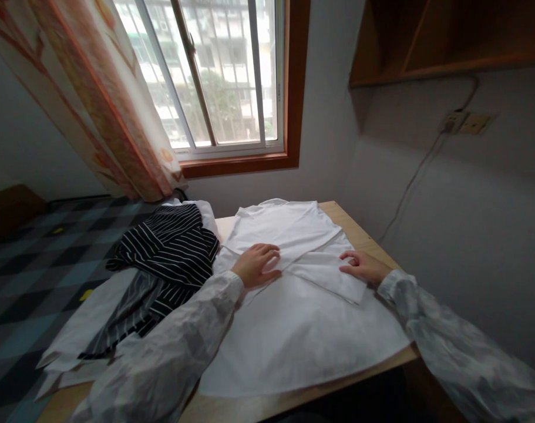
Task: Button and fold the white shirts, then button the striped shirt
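sleeves (170,346): long, loose, crinkled thin fabric | print: pale grey-white mottled | cuffs: gathered at both wrists | left hand (256,265), right hand (363,267): bare, no gloves

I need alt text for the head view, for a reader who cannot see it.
Both hands, left hand and right hand, press flat on a white shirt spread on a wooden table. A striped garment lies to the left, below a window.

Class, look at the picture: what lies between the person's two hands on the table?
In the head view, only the white shirt lies between the left hand and right hand: its folded sleeve.
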`<state>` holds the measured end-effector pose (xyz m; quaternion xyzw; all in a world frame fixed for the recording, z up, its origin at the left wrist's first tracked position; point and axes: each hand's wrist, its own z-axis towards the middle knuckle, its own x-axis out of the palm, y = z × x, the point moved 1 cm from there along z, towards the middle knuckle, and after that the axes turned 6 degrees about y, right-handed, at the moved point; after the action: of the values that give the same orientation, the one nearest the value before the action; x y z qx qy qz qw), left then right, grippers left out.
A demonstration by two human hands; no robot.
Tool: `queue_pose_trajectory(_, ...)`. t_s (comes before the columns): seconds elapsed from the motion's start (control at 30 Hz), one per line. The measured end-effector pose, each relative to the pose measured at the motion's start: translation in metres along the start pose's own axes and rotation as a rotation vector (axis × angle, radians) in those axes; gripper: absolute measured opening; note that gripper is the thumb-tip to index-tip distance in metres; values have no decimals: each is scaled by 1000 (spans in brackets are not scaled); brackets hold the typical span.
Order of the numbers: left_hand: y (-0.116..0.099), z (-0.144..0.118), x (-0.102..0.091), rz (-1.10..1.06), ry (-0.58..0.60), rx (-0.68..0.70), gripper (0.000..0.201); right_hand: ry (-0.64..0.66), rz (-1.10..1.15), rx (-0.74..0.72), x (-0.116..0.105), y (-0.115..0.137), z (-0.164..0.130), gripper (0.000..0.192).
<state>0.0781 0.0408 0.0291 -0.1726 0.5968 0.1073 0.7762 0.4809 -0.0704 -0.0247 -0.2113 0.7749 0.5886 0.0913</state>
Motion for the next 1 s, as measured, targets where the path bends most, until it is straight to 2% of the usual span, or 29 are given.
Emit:
queue_pose_trajectory(0.1, -24, 22, 11, 8, 87, 190, 34, -31, 28, -6, 3, 0, -1, 58)
queue_pose_trajectory(0.23, -37, 44, 31, 123, 101, 237, 27, -101, -9, -39, 9, -2, -8, 56)
queue_pose_trajectory(0.3, -39, 47, 38, 171, 91, 240, 28, -188, -82, -127, 13, -3, -14, 57)
queue_pose_trajectory(0.43, -43, 46, 40, 226, 86, 224, 29, -381, -348, -396, 20, -5, -36, 59)
queue_pose_trajectory(0.53, -47, 44, 37, 215, 92, 186, 27, -362, -560, -568, 24, -6, -55, 60)
queue_pose_trajectory(0.67, -53, 41, 33, 116, 84, 102, 26, -246, -710, -632, 32, -6, -73, 72)
queue_pose_trajectory(0.73, -55, 39, 33, 70, 68, 46, 27, -238, -759, -634, 36, -3, -79, 61)
queue_pose_trajectory(0.83, -60, 34, 33, 24, 58, 17, 28, -262, -802, -628, 40, 4, -86, 27)
queue_pose_trajectory(0.93, -66, 30, 31, 8, 69, 23, 27, -302, -832, -675, 45, 9, -94, 18)
queue_pose_trajectory(1.0, -70, 27, 27, 20, 92, 20, 27, -282, -839, -742, 50, 13, -101, 16)
